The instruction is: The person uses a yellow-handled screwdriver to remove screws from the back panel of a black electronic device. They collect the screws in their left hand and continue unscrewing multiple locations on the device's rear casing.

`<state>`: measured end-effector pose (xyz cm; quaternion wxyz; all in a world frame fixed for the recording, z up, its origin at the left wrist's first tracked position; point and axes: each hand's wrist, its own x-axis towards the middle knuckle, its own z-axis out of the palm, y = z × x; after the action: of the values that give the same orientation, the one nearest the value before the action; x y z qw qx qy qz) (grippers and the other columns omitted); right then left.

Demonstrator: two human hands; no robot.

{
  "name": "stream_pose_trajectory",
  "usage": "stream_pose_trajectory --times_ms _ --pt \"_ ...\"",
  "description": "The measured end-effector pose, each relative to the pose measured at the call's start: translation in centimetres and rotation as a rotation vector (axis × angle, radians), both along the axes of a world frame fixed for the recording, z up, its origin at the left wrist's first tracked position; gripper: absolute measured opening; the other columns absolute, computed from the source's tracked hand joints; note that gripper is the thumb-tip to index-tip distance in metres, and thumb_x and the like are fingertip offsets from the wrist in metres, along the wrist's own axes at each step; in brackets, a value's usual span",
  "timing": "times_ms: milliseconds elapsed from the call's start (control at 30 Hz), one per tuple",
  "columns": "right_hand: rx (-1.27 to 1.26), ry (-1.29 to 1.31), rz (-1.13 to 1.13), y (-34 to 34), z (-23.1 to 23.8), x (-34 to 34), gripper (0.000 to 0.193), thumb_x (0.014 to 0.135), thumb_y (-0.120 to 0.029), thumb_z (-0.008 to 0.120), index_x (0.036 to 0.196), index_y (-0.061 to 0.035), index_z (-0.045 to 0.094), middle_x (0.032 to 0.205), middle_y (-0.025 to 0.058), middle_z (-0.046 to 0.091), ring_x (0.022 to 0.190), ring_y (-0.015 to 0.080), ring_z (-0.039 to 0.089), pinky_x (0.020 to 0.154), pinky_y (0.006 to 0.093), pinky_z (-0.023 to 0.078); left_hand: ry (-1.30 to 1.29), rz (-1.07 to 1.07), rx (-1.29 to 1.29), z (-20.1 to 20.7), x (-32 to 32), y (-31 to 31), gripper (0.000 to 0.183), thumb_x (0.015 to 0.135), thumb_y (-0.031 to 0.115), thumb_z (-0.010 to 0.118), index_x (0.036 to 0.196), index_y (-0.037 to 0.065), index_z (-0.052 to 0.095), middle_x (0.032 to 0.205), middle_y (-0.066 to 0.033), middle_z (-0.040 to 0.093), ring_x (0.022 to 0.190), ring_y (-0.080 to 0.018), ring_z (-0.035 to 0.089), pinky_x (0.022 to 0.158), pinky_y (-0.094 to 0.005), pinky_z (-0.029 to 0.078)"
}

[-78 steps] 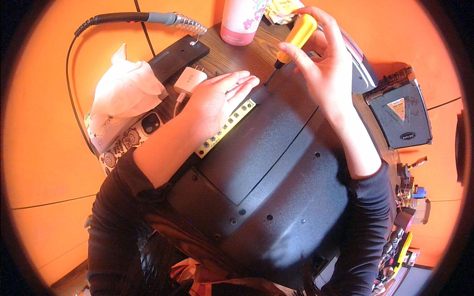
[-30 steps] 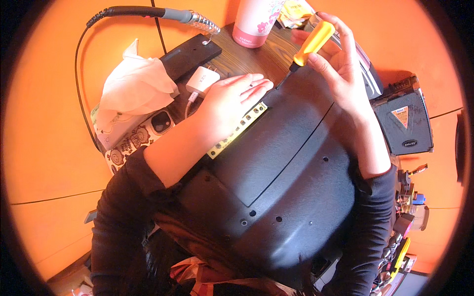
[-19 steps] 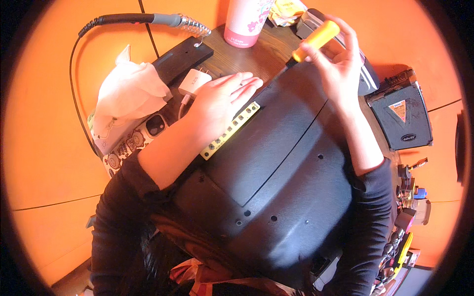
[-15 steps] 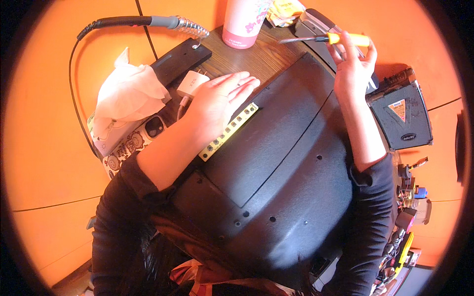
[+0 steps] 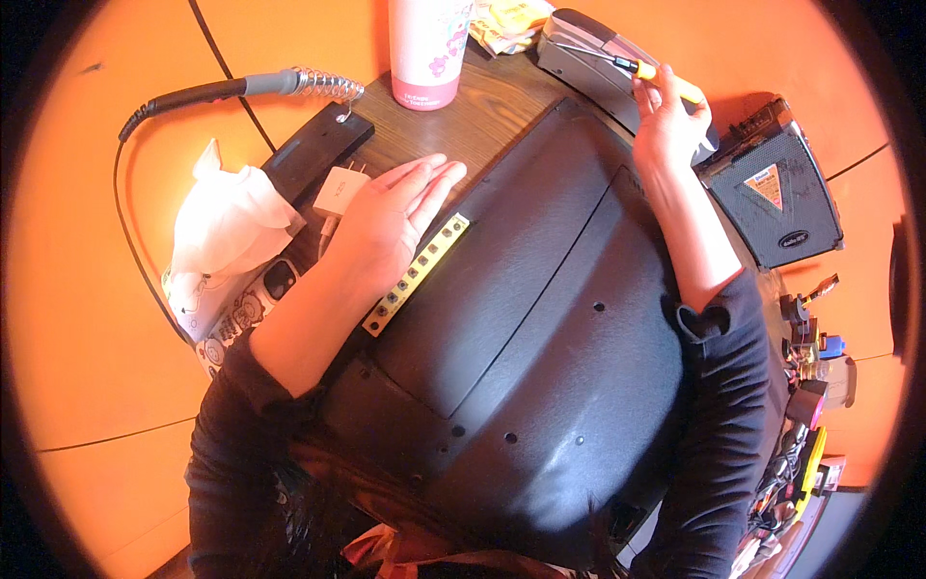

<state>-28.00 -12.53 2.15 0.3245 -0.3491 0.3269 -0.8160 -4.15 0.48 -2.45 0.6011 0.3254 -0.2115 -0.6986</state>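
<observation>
My right hand [image 5: 668, 125] is closed around the yellow handle of a screwdriver [image 5: 675, 83], whose shaft points up and left. It is raised over the far right part of a large black plastic casing [image 5: 540, 261]. My left hand [image 5: 386, 207] lies palm up with its fingers stretched out and slightly cupped. Whether anything small rests in that palm I cannot tell. Beside its wrist, a narrow yellow strip with a row of small dark parts [image 5: 417, 275] lies along the casing's left edge. Several holes dot the near part of the casing.
At the upper left a soldering iron [image 5: 212, 96] sits in a black stand [image 5: 318, 150], near white tissues [image 5: 231, 217], a white charger plug [image 5: 340, 190] and a patterned phone case [image 5: 246, 309]. A pink-and-white cup [image 5: 424, 58] stands behind. A speaker box [image 5: 776, 198] is at the right.
The view has shifted, so things sit further left. My left fingers have curled in a little more. In my right hand the screwdriver has tilted, its tip now higher.
</observation>
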Motion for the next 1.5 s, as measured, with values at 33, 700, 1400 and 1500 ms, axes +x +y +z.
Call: stream_pose_trajectory --times_ms 33,700,1400,1500 --pt "-0.009 0.006 -0.012 0.0 0.0 -0.1 0.054 0.075 -0.004 0.063 0.109 -0.0082 0.022 0.096 0.0137 0.050 0.078 0.0226 0.056 0.069 0.0364 0.051 -0.002 0.005 -0.004 0.0 0.0 0.1 0.032 0.086 0.002 0.042 0.111 -0.017 0.037 0.117 -0.0216 0.044 0.114 -0.0286 0.041 0.102 -0.0303 0.031" --pt "-0.034 0.311 0.352 5.0 1.2 5.4 0.047 0.074 -0.008 0.066 0.111 -0.0059 0.037 0.091 0.0082 0.055 0.082 0.0160 0.057 0.066 0.0296 0.051 0.148 -0.060 -0.008 0.1 0.2 0.1 0.022 0.089 0.007 0.041 0.100 -0.011 0.045 0.113 -0.0196 0.047 0.110 -0.0224 0.046 0.098 -0.0257 0.036" --pt "-0.032 0.470 0.490 5.7 1.2 6.2 0.055 0.074 -0.008 0.065 0.119 -0.0062 0.033 0.090 0.0101 0.061 0.085 0.0152 0.059 0.069 0.0257 0.048 0.129 -0.107 -0.033 -0.2 0.2 0.0 0.023 0.088 0.009 0.044 0.102 -0.009 0.047 0.107 -0.0153 0.051 0.106 -0.0212 0.049 0.094 -0.0236 0.040" --pt "-0.052 0.511 0.507 5.9 1.2 6.2 0.051 0.079 -0.006 0.059 0.122 -0.0097 0.032 0.096 0.0123 0.058 0.089 0.0181 0.058 0.071 0.0269 0.048 0.104 -0.102 -0.022 -0.2 0.2 0.0 0.024 0.088 0.009 0.043 0.103 -0.010 0.046 0.107 -0.0154 0.051 0.107 -0.0215 0.048 0.095 -0.0236 0.039"
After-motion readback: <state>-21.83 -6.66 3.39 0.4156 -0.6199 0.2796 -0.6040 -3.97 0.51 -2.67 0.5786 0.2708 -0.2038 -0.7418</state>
